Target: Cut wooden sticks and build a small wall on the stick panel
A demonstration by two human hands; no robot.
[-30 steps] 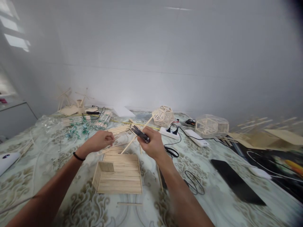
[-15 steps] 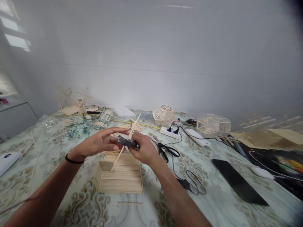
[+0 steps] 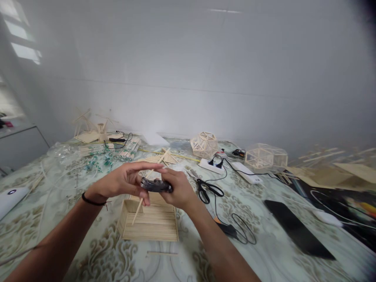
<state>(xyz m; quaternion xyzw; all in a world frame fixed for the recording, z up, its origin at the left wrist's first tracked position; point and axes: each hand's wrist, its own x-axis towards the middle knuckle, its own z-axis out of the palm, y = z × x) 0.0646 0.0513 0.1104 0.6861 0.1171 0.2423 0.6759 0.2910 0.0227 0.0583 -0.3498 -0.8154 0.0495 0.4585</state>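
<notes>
My left hand [image 3: 125, 182] pinches a thin wooden stick [image 3: 136, 213], which slants down over a small box-like piece built of wooden sticks [image 3: 149, 225]. In my closed right hand [image 3: 179, 188] is a dark grey clipper-like tool [image 3: 155, 185]; its exact kind is hard to make out. The tool's far end lies between the left thumb and fingers, across the stick. Both hands hover above the back of the wooden piece, with fingertips nearly meeting. Another short stick [image 3: 162, 253] lies on the patterned tablecloth in front.
Black scissors [image 3: 210, 190], a power strip [image 3: 211, 165] with cables and a black phone-like slab [image 3: 298, 229] lie to the right. Wooden frame models [image 3: 204, 144] stand at the back. Bundled sticks and plastic wrapping [image 3: 63, 152] lie at the back left.
The stick has slid down and towards me through my hands; its upper end no longer stands above them. My left fingers have come closer to my right hand.
</notes>
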